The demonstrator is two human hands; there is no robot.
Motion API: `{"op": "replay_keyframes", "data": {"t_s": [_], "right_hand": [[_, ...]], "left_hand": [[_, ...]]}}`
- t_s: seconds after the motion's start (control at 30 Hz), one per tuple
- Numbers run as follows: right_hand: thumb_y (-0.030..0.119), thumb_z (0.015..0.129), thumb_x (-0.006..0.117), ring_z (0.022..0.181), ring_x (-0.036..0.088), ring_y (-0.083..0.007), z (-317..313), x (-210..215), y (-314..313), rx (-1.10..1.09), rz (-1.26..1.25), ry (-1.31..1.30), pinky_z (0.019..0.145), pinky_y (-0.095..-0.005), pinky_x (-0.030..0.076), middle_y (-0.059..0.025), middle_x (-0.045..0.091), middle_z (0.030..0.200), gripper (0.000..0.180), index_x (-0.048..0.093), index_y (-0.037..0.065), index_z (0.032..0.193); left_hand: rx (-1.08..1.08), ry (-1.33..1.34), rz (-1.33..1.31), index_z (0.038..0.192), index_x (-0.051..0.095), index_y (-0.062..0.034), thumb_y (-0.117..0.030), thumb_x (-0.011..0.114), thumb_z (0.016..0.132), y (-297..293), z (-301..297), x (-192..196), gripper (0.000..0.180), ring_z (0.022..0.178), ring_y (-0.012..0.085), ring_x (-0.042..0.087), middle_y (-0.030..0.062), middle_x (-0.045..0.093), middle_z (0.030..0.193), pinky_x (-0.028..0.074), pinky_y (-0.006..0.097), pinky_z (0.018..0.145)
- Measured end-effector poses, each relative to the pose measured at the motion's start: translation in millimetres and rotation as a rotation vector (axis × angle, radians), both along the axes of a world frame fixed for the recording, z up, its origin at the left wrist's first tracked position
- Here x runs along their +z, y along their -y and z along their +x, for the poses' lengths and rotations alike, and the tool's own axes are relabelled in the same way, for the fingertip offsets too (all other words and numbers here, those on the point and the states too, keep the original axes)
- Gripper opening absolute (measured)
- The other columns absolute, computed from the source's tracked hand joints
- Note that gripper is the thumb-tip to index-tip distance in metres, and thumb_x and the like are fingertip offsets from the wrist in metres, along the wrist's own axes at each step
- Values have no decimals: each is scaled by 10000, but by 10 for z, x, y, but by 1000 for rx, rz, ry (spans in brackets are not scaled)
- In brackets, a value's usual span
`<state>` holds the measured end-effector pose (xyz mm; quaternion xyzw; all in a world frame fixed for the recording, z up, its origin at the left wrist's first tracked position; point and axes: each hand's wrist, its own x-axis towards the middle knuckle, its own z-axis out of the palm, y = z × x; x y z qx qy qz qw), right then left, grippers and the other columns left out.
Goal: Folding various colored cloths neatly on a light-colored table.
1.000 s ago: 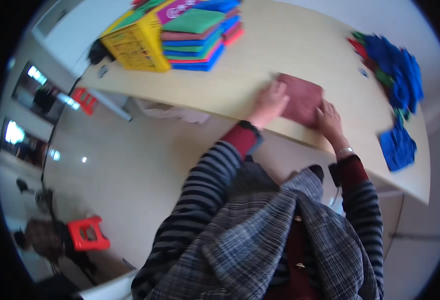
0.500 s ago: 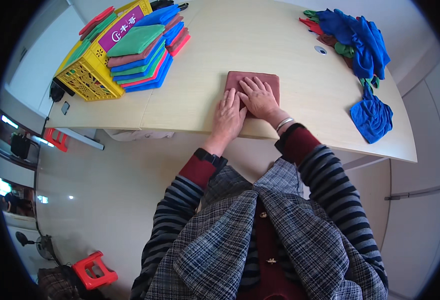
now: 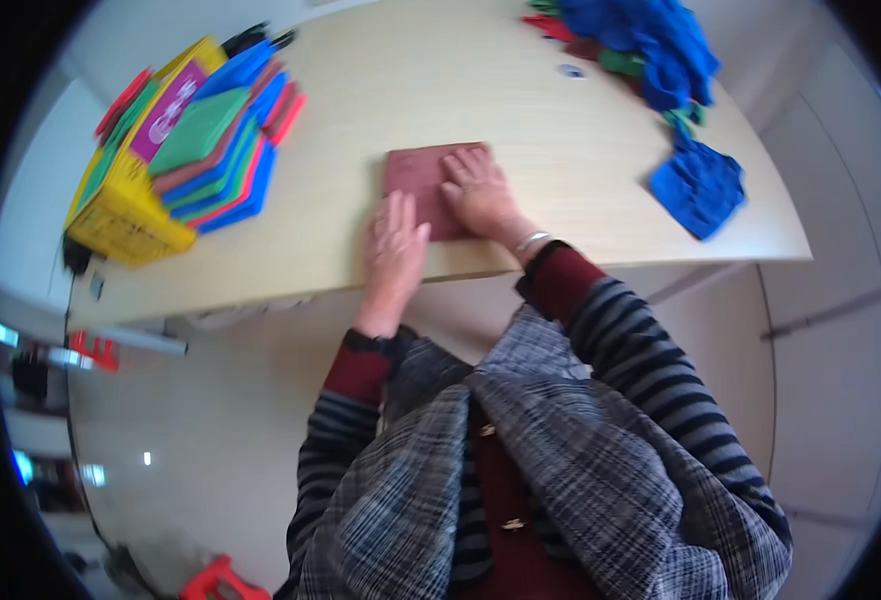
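A folded brown cloth [image 3: 428,192] lies flat as a neat square near the front edge of the table. My left hand [image 3: 394,245] rests along its left side, fingers stretched out and pointing away from me. Flat on its right part lies my right hand [image 3: 480,197], fingers extended across the fabric. The two hands are apart, with the cloth's middle showing between them. Neither hand grips anything.
At the left a stack of folded coloured cloths [image 3: 222,165] leans beside a yellow plastic crate [image 3: 130,225]. A heap of crumpled cloths [image 3: 650,45] lies at the far right, a loose blue cloth [image 3: 700,185] nearer me. A red stool [image 3: 222,580] stands on the floor.
My hands have parted, the left to the cloth's left side and the right on its right part. The whole view has swung, so table and crate sit differently in the picture.
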<state>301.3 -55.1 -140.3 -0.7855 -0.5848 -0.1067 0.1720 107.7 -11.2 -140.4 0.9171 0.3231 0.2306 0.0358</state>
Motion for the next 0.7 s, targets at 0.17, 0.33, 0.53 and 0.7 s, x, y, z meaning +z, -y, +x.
{"op": "replay_keyframes", "data": {"t_s": [0.17,0.33,0.53,0.7], "right_hand": [[428,1037,373,1487,256,-327,-49,12,164,-50,-19,-131,1169,-535,262,-113,324,1604,585,395,80,1508],[425,1036,377,1434,330,-353,165,135,388,-91,-92,-159,1145,-541,287,-133,399,1539,577,420,57,1478],[416,1028,392,1397,373,-362,159,490,201,-161,-86,-57,1151,-553,267,-146,466,1461,553,463,39,1427],[343,1004,438,1379,396,-342,-261,137,-116,66,152,-61,1170,-547,239,-128,486,1450,474,515,56,1374]], "left_hand": [[-6,-62,-41,1495,394,-34,-334,414,1047,-167,-166,-10,540,1409,333,390,162,362,1571,281,458,1173],[-41,-70,-181,1450,446,-28,-349,392,1050,-304,-72,214,516,1379,329,418,160,413,1530,298,476,1155],[-48,-11,-3,1404,489,-19,-333,400,1043,-526,121,384,486,1352,338,438,158,460,1486,308,492,1144],[-55,-149,-2,1492,397,-52,-314,420,1035,-789,491,-54,527,1448,332,326,166,360,1566,258,475,1187]]}}
